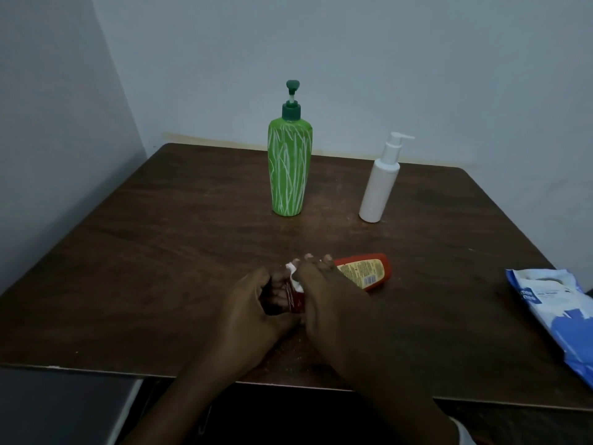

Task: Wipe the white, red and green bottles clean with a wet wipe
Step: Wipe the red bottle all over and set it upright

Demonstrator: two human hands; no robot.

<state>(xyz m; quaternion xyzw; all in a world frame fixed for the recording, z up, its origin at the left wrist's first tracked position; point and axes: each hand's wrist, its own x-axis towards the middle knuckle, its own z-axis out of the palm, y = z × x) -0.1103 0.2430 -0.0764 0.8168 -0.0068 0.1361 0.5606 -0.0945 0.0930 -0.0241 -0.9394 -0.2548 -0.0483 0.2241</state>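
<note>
A red bottle (365, 271) lies on its side on the dark wooden table (160, 252), its yellow label facing up. My left hand (256, 303) grips its dark red cap end. My right hand (321, 284) lies over the bottle's middle and holds a white wet wipe (293, 269) against it; only a bit of the wipe shows between the fingers. A tall green pump bottle (290, 168) stands upright at the table's back centre. A slim white pump bottle (380, 184) stands upright to its right.
A blue and white wet wipe pack (558, 313) lies at the table's right edge. Pale walls close off the back and left. A dark surface (64, 409) sits below the table's front left corner.
</note>
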